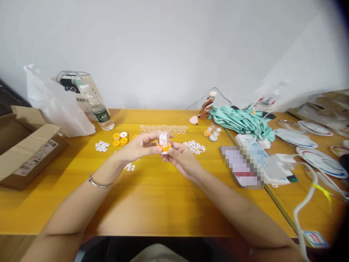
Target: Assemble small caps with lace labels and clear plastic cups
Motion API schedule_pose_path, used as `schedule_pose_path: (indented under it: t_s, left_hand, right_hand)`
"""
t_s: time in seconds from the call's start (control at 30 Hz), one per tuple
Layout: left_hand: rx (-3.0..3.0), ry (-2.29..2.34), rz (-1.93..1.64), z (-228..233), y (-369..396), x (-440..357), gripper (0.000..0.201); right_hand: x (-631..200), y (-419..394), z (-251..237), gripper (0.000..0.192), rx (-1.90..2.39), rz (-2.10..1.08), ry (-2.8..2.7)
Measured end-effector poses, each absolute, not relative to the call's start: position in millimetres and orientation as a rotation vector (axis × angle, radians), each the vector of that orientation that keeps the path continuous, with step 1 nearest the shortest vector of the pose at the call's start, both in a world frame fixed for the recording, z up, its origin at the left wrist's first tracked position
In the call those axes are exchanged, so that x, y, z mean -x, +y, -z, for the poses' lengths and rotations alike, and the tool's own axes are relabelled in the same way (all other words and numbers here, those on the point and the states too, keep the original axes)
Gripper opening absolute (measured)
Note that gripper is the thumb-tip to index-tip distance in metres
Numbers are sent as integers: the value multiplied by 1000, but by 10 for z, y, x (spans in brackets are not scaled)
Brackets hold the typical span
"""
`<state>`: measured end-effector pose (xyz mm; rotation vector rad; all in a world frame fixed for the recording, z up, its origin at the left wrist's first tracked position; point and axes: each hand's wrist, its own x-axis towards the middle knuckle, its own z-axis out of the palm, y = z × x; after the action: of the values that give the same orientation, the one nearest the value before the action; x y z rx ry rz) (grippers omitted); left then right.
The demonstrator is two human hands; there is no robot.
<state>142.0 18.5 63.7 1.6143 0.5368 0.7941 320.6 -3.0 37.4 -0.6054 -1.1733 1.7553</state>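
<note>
Between my two hands, above the middle of the table, is a small clear-domed toy [164,141] with an orange and white base. My left hand [143,145] pinches it from the left, fingers behind the dome and thumb at the base. From the right, my right hand [178,154] grips the base with thumb and fingers. Behind it runs a row of clear round caps [163,129]. Small printed pieces [195,147] lie to the right of my hands. Orange round bases [120,138] and white discs [102,146] lie to the left.
Two similar domed toys [214,134] stand at the right, near a brown drink bottle [207,105] and teal cloth [234,118]. A phone [241,165] lies at right. At left are a water bottle [102,115], a white bag [58,105] and a cardboard box [29,145].
</note>
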Motion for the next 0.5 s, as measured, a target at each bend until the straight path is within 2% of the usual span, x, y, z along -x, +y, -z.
schedule_pose_path:
  t_s: [0.1,0.33,0.5]
  left_hand:
    - [-1582,575,-842,-621,161,-1457,37]
    - [-1534,641,-857,-638,139,-1493,22]
    - [-1533,681,-876,-661,114,-1495,20]
  right_hand:
    - [-3196,-34,-338,42,568,-1856,-1130]
    - [-3209,-56,-361,43,574,-1909,-1078]
    - [-3197,-68,-364,34,506,-1980,-981]
